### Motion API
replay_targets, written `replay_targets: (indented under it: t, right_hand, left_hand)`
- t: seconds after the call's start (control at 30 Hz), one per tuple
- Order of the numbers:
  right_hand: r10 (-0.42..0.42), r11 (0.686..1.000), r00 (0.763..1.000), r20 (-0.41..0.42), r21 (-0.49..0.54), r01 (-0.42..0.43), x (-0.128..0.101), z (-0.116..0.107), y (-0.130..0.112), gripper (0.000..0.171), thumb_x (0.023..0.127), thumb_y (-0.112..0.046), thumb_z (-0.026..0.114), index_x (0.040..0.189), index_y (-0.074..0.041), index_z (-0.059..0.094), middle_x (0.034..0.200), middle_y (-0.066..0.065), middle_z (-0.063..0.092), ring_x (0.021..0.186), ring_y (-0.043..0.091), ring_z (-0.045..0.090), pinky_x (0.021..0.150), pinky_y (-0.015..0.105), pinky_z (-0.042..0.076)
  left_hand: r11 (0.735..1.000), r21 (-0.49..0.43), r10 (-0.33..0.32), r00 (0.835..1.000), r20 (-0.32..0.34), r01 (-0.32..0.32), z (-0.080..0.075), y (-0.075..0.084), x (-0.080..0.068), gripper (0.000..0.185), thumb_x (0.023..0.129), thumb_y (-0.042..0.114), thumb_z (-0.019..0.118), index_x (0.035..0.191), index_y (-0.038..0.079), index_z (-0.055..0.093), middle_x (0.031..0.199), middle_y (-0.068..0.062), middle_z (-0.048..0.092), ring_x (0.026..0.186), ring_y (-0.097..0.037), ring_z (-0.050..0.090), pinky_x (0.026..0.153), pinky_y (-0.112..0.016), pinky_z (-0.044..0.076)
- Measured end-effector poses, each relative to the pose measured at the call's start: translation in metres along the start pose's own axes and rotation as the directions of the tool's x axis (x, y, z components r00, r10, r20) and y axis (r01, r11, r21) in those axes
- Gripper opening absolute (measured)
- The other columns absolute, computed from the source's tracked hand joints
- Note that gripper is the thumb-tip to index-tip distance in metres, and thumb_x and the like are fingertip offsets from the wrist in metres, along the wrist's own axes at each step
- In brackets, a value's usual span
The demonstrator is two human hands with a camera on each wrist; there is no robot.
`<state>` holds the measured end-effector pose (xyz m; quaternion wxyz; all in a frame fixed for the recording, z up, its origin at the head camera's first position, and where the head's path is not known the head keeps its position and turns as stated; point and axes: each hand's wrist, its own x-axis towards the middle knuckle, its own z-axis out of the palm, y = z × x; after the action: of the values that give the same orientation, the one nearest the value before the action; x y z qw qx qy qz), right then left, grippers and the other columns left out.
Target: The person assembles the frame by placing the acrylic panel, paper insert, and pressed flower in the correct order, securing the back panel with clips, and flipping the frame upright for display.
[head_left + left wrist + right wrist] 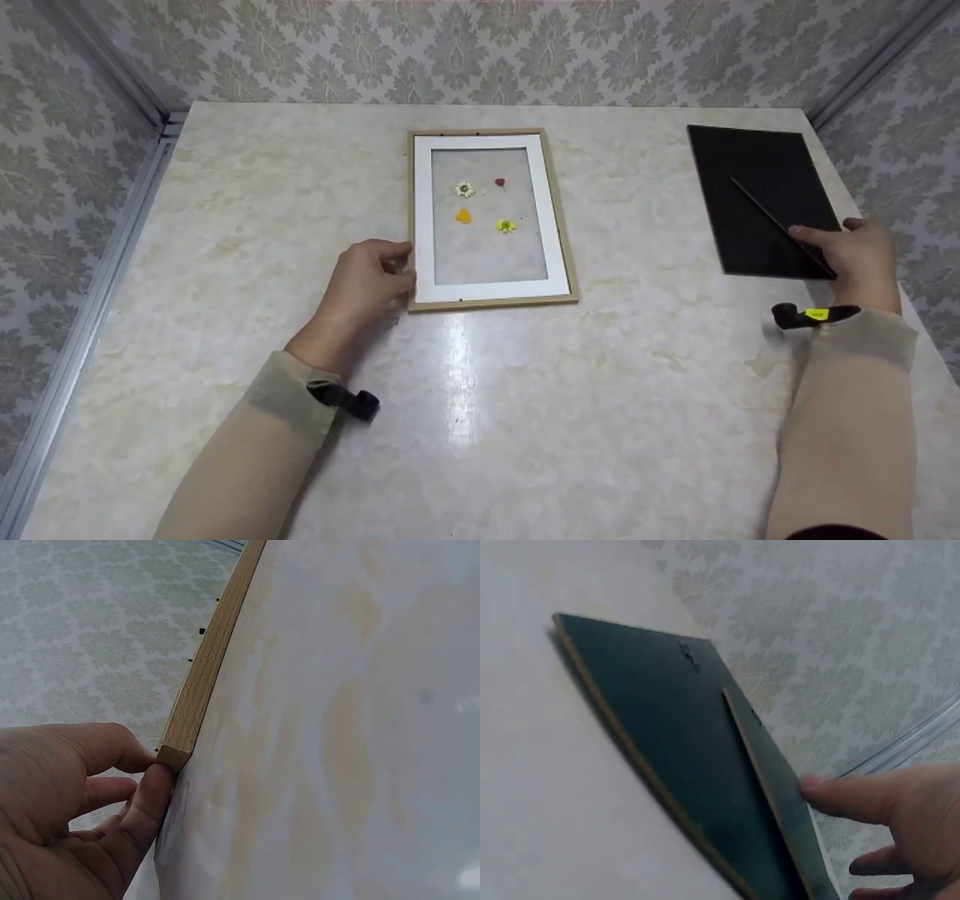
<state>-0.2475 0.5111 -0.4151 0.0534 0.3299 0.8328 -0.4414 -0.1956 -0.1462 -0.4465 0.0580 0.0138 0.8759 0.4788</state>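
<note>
A wooden picture frame (568,247) lies face down in the middle of the table, with a white mat (555,259) inside. Within the mat's window are a white daisy-like flower (464,189), a small red flower (500,182), an orange petal (463,216) and a yellow flower (506,226). My left hand (367,274) pinches the frame's left edge between thumb and fingers. At the right lies a black backing board (720,202) with a narrow stand leg (765,210). My right hand (866,259) is at its right edge, thumb straight against the board, other fingers spread.
The marbled pale table (585,420) carries everything. Patterned wallpaper (465,52) stands behind it and on both sides. Metal rails (97,300) run along the left side. Each wrist wears a black camera strap (345,400).
</note>
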Motion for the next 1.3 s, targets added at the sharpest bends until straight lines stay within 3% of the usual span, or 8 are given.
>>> replay_targets:
  t: [0.2,0.47,0.7,0.87,0.97,1.03,1.17,1.3]
  right_hand:
    - [-0.101,0.976,0.993,-0.058,-0.198,0.087,0.003,0.001,0.009,0.12,0.084,-0.062,0.076,0.166,-0.004,0.01,0.173,0.021,0.01,0.16,0.042,0.014,0.131,0.048,0.022]
    - [-0.151,0.971,0.98,-0.131,-0.206,0.123,0.004,0.007,0.005,0.121,0.077,-0.063,0.082,0.166,-0.008,0.021,0.168,0.02,0.03,0.15,0.036,0.038,0.123,0.044,0.039]
    - [-0.155,0.973,0.988,-0.023,-0.176,0.148,-0.002,0.005,-0.004,0.119,0.08,-0.058,0.083,0.168,-0.013,0.016,0.169,0.016,0.032,0.151,0.033,0.038,0.122,0.04,0.039]
    - [-0.097,0.986,0.982,0.164,0.153,0.072,-0.007,-0.001,-0.008,0.102,0.086,-0.028,0.086,0.166,-0.013,0.025,0.146,-0.009,0.058,0.126,0.007,0.061,0.099,0.014,0.051]
    - [-0.09,0.938,0.952,0.293,0.347,-0.018,-0.009,-0.003,-0.009,0.093,0.088,-0.016,0.083,0.164,-0.018,0.03,0.114,-0.022,0.066,0.097,-0.003,0.065,0.081,0.012,0.054]
    - [-0.09,0.909,0.929,0.359,0.411,-0.071,-0.01,-0.003,-0.009,0.082,0.092,-0.013,0.079,0.161,-0.029,0.039,0.107,-0.023,0.071,0.094,0.001,0.067,0.079,0.017,0.056]
    - [-0.128,0.846,0.881,0.457,0.514,-0.144,-0.007,-0.006,-0.006,0.056,0.097,-0.004,0.071,0.144,-0.032,0.06,0.11,-0.013,0.076,0.097,0.009,0.071,0.082,0.023,0.059]
    - [-0.203,0.748,0.827,0.524,0.628,-0.214,-0.006,-0.008,-0.002,0.053,0.101,0.005,0.059,0.142,-0.028,0.063,0.116,-0.002,0.077,0.101,0.017,0.074,0.085,0.031,0.061]
  left_hand:
    - [1.0,-0.004,-0.024,1.0,0.011,0.024,0.0,0.001,0.0,0.054,0.086,0.011,0.071,0.139,0.003,0.065,0.121,-0.012,0.072,0.107,-0.022,0.062,0.09,-0.035,0.054]
    - [1.0,-0.003,-0.023,1.0,0.003,0.023,-0.001,0.001,0.0,0.053,0.086,0.008,0.07,0.139,0.002,0.065,0.124,-0.014,0.07,0.107,-0.024,0.061,0.091,-0.035,0.053]
    - [1.0,-0.012,-0.017,1.0,0.014,0.017,0.0,0.0,0.0,0.053,0.087,0.007,0.07,0.139,0.003,0.064,0.125,-0.014,0.07,0.107,-0.024,0.061,0.091,-0.035,0.052]
    - [1.0,-0.016,-0.004,1.0,0.01,0.004,0.0,-0.002,0.001,0.053,0.087,0.007,0.07,0.139,0.002,0.064,0.123,-0.015,0.07,0.109,-0.024,0.062,0.093,-0.036,0.053]
    - [1.0,-0.011,-0.003,1.0,0.012,0.003,0.0,-0.001,0.001,0.052,0.088,0.008,0.069,0.14,0.002,0.064,0.125,-0.015,0.07,0.108,-0.024,0.062,0.093,-0.035,0.052]
    - [1.0,-0.009,-0.006,1.0,0.011,0.006,0.0,-0.001,0.0,0.053,0.088,0.008,0.07,0.14,0.002,0.064,0.124,-0.015,0.07,0.108,-0.024,0.062,0.092,-0.035,0.053]
    - [1.0,0.012,-0.008,1.0,0.005,0.008,0.0,0.001,-0.001,0.053,0.087,0.009,0.069,0.14,0.002,0.064,0.124,-0.013,0.071,0.107,-0.023,0.062,0.091,-0.035,0.054]
    - [1.0,0.029,-0.008,1.0,0.007,0.008,0.0,0.003,-0.003,0.053,0.088,0.01,0.068,0.14,0.002,0.064,0.124,-0.012,0.07,0.108,-0.021,0.062,0.09,-0.035,0.055]
